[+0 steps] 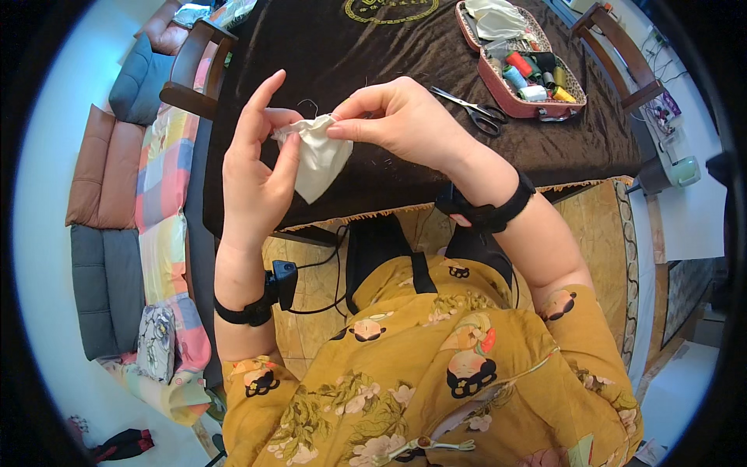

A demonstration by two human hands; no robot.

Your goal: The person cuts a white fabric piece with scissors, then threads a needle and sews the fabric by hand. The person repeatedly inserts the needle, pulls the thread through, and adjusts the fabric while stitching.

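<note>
A small piece of white cloth [318, 160] hangs in front of me, its upper edge gathered in folds. My left hand [257, 152] pinches the left part of that edge between thumb and fingers, with the index finger raised. At the right end of the same edge, the thumb and fingertips of my right hand [397, 119] are closed on the fabric. A dark thread [309, 104] curls above the cloth. Whether a needle sits between the right fingertips cannot be seen. Both hands are above a table with a dark brown velvet cover [373, 169].
Black-handled scissors [481, 115] lie partly open right of my right hand. Beyond them stands an open red sewing case [508, 87] holding several thread spools [516, 63] and white cloth [496, 17]. Wooden chairs [189, 70] flank the table; a cushioned sofa [163, 169] lines the left.
</note>
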